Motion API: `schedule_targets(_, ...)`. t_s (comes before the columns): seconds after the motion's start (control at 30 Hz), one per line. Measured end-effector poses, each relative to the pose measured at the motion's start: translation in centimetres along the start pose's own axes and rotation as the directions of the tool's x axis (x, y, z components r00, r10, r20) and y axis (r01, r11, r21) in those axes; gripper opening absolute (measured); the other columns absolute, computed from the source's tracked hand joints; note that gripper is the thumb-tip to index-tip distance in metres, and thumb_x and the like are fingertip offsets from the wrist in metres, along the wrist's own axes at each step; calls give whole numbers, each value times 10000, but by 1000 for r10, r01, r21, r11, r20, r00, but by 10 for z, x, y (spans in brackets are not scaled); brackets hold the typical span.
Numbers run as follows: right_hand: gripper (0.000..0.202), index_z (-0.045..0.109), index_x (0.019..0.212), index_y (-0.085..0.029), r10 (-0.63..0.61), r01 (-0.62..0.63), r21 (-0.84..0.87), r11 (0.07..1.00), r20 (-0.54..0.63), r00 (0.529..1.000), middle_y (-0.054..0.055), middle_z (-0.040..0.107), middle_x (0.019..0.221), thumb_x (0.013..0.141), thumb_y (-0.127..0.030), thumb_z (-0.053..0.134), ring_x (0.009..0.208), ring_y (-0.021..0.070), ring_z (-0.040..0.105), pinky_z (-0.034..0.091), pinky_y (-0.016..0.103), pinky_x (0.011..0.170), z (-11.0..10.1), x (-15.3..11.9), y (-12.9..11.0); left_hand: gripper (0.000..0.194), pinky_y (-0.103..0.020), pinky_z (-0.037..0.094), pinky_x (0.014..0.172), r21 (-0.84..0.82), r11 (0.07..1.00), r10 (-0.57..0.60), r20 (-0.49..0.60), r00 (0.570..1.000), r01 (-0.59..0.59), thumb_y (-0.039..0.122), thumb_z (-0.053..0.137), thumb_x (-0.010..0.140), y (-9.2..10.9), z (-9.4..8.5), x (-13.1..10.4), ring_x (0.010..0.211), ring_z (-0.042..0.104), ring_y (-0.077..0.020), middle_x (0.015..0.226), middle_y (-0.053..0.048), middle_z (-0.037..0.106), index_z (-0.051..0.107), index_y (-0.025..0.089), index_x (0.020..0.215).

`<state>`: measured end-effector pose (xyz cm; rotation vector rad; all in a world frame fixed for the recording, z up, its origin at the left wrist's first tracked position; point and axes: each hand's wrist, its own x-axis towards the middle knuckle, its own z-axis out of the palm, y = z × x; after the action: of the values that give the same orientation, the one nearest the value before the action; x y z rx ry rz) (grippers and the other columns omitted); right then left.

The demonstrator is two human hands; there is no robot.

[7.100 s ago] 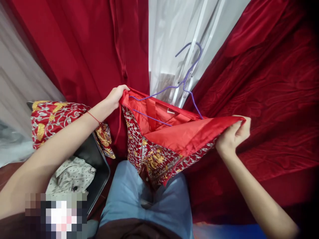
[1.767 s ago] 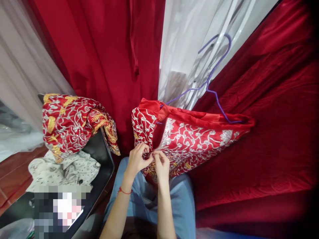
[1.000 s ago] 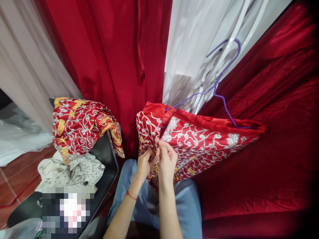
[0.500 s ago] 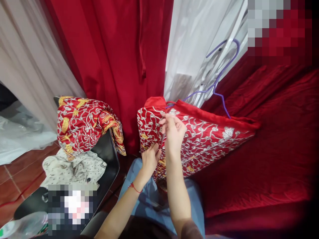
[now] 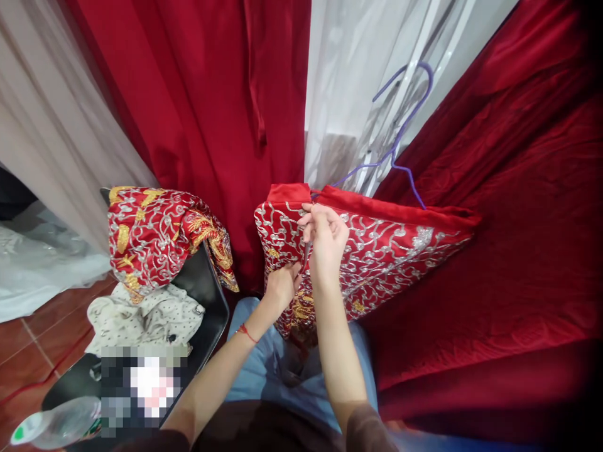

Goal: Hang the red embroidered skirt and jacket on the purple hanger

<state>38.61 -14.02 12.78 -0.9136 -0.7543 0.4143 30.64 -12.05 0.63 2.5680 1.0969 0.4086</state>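
A red garment with silver and gold embroidery hangs from a purple hanger in front of me. It has a plain red waistband and an opening near its left part. My right hand pinches the edge of the opening just below the band. Lower down, my left hand has its fingers closed on the garment at the same opening. Whatever small part lies between the fingertips is too small to make out.
On the left, a black chair bears another embroidered red cloth, a dotted white cloth and a plastic bottle. Red curtains hang behind, with a dark red drape at the right.
The view has shifted slightly, so the hanger and garment appear a little further left. Both hands keep their grip on the garment, the left one slightly higher.
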Motion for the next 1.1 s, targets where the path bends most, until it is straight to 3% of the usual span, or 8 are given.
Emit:
schedule_targets(0.23,257,691,939,-179,12,-12,5,1000,4,1000,-77,513,529,902,-412,588,386,50,360,281,211,396,-5,-12,15,112,-272,492,691,-70,993,106,146,984,-97,162,588,856,-1,-54,23,792,703,-211,827,-70,726,682,167,918)
schedule_targets(0.33,249,680,904,-185,2,-1,-45,999,15,1000,-81,468,516,887,-427,622,421,64,373,284,219,415,-12,-18,18,129,-216,485,633,-344,869,270,-273,923,-356,181,594,855,6,-94,30,761,661,-140,895,-38,691,627,184,980)
schedule_targets(0.43,264,671,872,-187,-3,6,-97,995,32,999,-79,436,532,888,-445,617,450,65,354,263,223,435,-17,-20,16,129,-250,513,720,-300,834,121,-720,683,-463,288,564,919,23,-133,47,908,646,-160,1049,-76,662,598,187,991)
schedule_targets(0.47,268,669,871,-185,-3,7,-104,994,42,999,-82,420,530,892,-446,609,450,64,343,252,226,437,-18,-20,15,164,-294,517,801,-254,864,84,-779,622,-435,340,567,928,29,-142,54,984,634,-189,1074,-89,657,603,185,967)
schedule_targets(0.53,266,663,869,-181,-3,11,-114,993,65,998,-87,399,526,894,-438,601,449,64,333,242,230,443,-20,-21,13,298,-398,473,951,-181,924,68,-787,613,-336,467,563,930,38,-153,68,1092,599,-255,1029,-105,666,623,179,878)
schedule_targets(0.67,241,636,848,-182,23,-5,-146,989,121,992,-89,404,521,889,-414,586,444,65,327,244,231,448,-23,-22,11,470,-505,399,1011,-87,975,109,-622,775,-207,597,578,881,42,-151,79,1029,606,-318,765,-107,672,650,178,681)
schedule_targets(0.77,234,631,850,-183,48,-21,-191,981,134,990,-81,427,528,886,-407,575,452,70,343,263,229,457,-27,-23,12,302,-471,426,965,-70,959,185,-586,789,-276,457,632,886,37,-142,73,939,609,-276,757,-73,708,723,200,756)
schedule_targets(1.1,258,658,842,-193,79,-36,-291,956,137,987,-64,452,539,894,-434,584,467,78,368,284,226,459,-47,-31,12,137,-446,396,1099,-144,731,244,-858,453,-667,279,602,934,17,-99,34,1150,627,-207,987,-13,737,725,227,902)
